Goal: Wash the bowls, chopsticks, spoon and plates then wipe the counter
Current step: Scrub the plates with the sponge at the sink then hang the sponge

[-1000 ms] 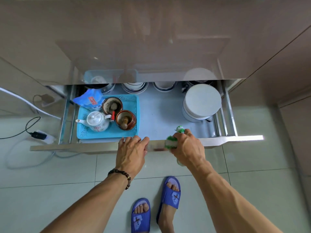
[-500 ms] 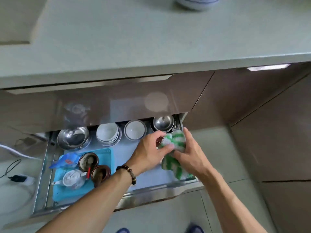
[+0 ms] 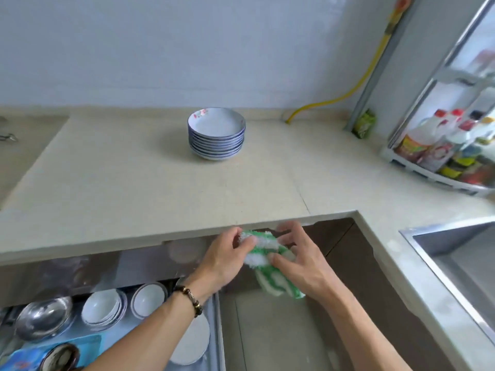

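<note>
both hands meet just below the front edge of the bench, working one green-and-white cloth between them. the left hand has its fingers curled round the cloth's left end, and the right hand pinches its right side with thumb and fingertips, while a loose tail hangs down below the right hand. held this way, the cloth is most likely being folded or bunched into a pad before it goes onto the bench, so the wiping step looks about to begin rather than under way.

the stack of plates sits toward the back of the bench, upright and neatly nested, well apart from the hands; it probably stands there to stay out of the wiping path, or waits to be put away. beneath the bench the drawer stands open, with white bowls and a steel bowl lined up along its back, which suggests the washed pieces are already stored. the sink shows at the right edge. chopsticks and spoon are not visible.
</note>
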A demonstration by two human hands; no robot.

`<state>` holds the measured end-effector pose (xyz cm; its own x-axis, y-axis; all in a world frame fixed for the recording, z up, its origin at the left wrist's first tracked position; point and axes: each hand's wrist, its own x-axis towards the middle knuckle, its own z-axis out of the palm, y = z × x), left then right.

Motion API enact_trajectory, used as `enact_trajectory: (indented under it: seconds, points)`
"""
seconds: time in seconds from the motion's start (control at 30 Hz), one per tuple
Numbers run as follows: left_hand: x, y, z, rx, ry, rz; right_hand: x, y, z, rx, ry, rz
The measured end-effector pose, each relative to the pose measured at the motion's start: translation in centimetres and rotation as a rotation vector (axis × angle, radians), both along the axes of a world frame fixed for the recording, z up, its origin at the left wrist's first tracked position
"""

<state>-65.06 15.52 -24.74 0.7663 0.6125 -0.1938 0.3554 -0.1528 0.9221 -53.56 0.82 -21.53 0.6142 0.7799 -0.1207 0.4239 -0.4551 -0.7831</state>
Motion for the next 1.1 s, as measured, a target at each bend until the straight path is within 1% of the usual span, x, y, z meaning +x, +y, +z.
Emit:
enact_trajectory:
  seconds: [0.07,0.17,0.23,0.27,0.4,0.5,0.57,0.63,0.7,0.8,0.93,1.03,1.1]
  points:
    - [2.3,0.1,2.4,0.011,-0.004,0.061,1.8,0.2,2.9,-0.057,-0.08,0.092]
    - [5.3,1.5,5.3,0.061,0.011,0.144,4.3,1.7,5.5,-0.115,-0.215,0.176]
    - [7.1,2.9,6.7,0.057,0.004,0.191,6.3,3.5,6.2,-0.111,-0.329,0.198]
    - [8.0,3.6,7.4,0.041,0.002,0.199,7.3,4.4,6.3,-0.091,-0.348,0.178]
    - [11.7,6.4,9.6,-0.088,-0.049,0.238,11.3,7.9,7.0,0.069,-0.261,0.04]
    - [13.6,8.1,10.9,-0.152,-0.044,0.232,14.0,10.4,7.8,0.138,-0.14,-0.107]
    - [14.2,9.6,11.4,-0.135,-0.02,0.222,15.6,12.1,8.0,0.131,-0.124,-0.211]
    - [15.0,11.6,11.6,-0.083,-0.004,0.267,17.7,14.1,8.1,0.108,-0.144,-0.249]
    - [15.6,14.2,10.9,-0.033,0.03,0.339,19.9,16.4,7.8,0.083,-0.148,-0.231]
    - [16.0,17.6,9.4,0.066,0.109,0.394,22.3,19.9,7.2,0.069,-0.121,-0.209]
    - [18.4,22.0,8.0,0.149,0.189,0.558,26.5,25.2,5.8,-0.023,-0.108,-0.094]
    - [20.9,24.7,7.2,0.27,0.318,0.75,29.9,29.8,4.6,-0.147,-0.083,0.01]
    - [21.8,25.9,7.0,0.259,0.447,0.838,31.3,32.3,3.6,-0.186,-0.059,0.059]
